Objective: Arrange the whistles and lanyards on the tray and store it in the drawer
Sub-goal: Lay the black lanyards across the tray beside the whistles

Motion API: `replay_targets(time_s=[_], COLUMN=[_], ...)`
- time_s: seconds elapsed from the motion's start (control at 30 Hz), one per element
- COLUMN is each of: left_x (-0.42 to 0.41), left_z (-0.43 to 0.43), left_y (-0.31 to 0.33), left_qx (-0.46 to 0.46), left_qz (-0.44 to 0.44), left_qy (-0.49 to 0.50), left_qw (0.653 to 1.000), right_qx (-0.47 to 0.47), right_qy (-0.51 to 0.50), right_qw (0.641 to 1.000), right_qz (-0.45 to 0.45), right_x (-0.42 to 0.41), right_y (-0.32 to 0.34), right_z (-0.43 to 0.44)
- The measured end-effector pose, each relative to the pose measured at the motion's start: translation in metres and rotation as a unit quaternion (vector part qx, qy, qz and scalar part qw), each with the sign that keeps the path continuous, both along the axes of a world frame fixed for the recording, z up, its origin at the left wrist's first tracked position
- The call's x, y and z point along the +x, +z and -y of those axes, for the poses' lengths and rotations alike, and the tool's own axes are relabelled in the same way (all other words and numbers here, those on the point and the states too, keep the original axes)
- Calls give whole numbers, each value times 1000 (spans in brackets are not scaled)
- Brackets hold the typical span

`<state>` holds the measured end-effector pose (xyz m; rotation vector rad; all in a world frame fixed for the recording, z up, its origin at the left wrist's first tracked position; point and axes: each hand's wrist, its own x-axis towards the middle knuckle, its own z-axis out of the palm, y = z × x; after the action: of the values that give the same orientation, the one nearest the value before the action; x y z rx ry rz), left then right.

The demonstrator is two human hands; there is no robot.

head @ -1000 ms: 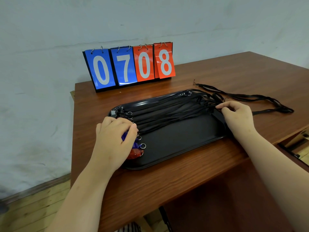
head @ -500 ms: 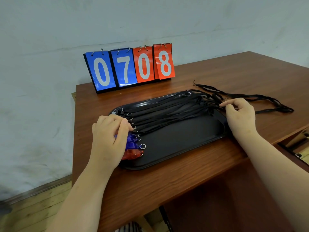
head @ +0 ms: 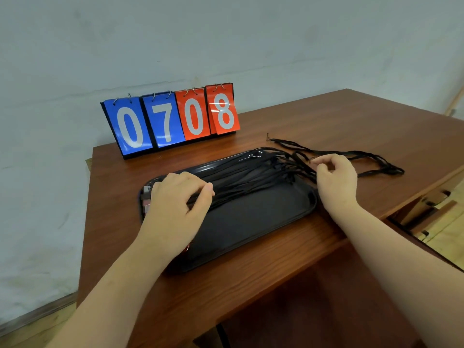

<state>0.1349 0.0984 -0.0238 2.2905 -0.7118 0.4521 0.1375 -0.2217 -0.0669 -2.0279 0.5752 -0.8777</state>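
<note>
A black tray (head: 251,222) lies near the front edge of a wooden table (head: 251,285), with a flip scoreboard (head: 170,121) reading 0708 stood at the back edge. A bundle of black lanyards (head: 251,177) is laid along the tray, and their loose ends are trailed off its right end onto the table.

The whistles (head: 146,197) are kept at the tray's left end. Since a second ago the left hand (head: 175,204) has been shifted a little rightward over them, so the blue and red bodies seen earlier are now almost wholly hidden. It is laid palm down with bent fingers, thumb against the strands. Whether anything is gripped cannot be told.

The right hand (head: 336,179) has been moved from the tray's right end toward its far right corner. Its fingers are curled, and a strand appears to be pinched at the fingertips.

The whistle ends seem to be held steady while the trailing ends are gathered. Arranging is judged unfinished, and storing has not been started.
</note>
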Motion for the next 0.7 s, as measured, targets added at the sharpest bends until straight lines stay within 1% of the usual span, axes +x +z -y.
replay_targets(time_s=[0.17,0.23,0.37,0.43,0.53,0.6,0.7], left_x=[4,3,3,4,3,2,0], left_z=[49,70,105,117,125,124,118], left_y=[12,14,15,16,17,15,12], left_qx=[57,64,84,95,101,103,105], left_qz=[-3,-3,-18,-25,-27,-30,-38], left_qy=[-67,-92,-121,-126,-129,-127,-120], left_qw=[996,994,989,987,986,986,986], right_qx=[-7,-12,-68,-106,-157,-153,-153], right_qy=[24,51,126,147,144,139,158], right_qw=[994,988,963,953,948,950,948], right_qz=[-107,-148,-227,-241,-238,-235,-230], right_x=[0,-2,-5,-7,-9,-10,-13], right_y=[5,4,5,3,-1,-1,-1], right_z=[46,60,75,80,85,84,83])
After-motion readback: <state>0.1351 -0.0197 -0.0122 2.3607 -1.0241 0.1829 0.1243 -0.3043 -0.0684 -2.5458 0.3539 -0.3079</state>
